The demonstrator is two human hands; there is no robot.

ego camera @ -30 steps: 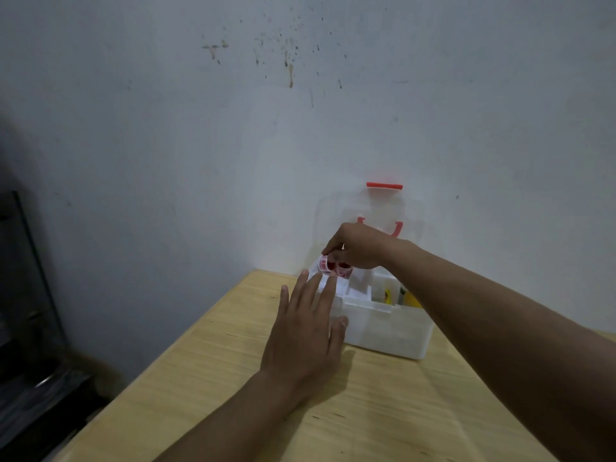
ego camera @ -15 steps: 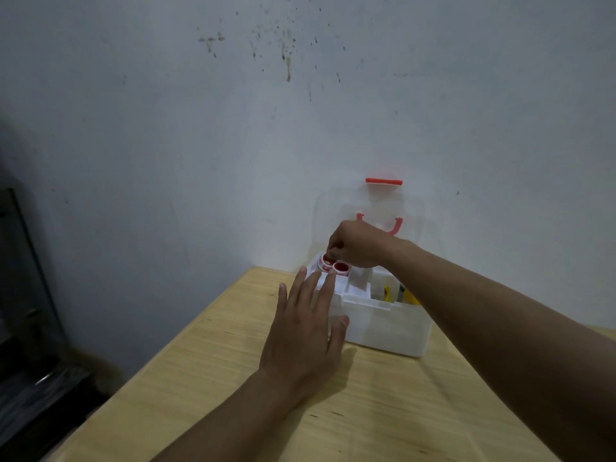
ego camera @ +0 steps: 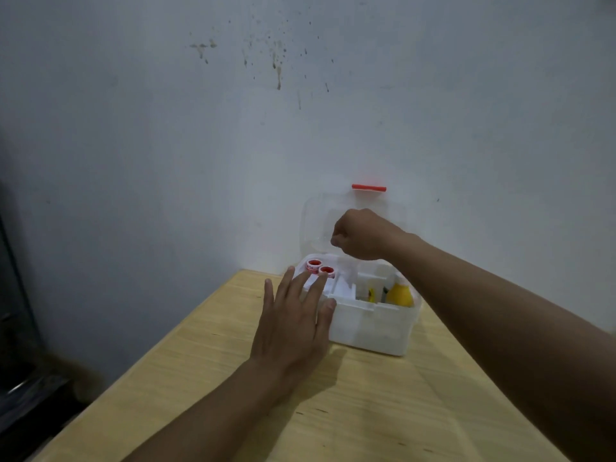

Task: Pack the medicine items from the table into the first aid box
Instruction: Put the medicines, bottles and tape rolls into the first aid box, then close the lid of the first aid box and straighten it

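Head view: left hand [ego camera: 293, 323] flat, fingers spread, against first aid box [ego camera: 373, 331]; right hand [ego camera: 361, 233] fisted, empty, above it

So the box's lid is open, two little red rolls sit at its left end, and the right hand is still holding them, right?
Not quite. The head view shows the right hand lifted above the first aid box, closed in a fist and holding nothing. The two red rolls sit on their own at the box's left end. The lid is indeed open.
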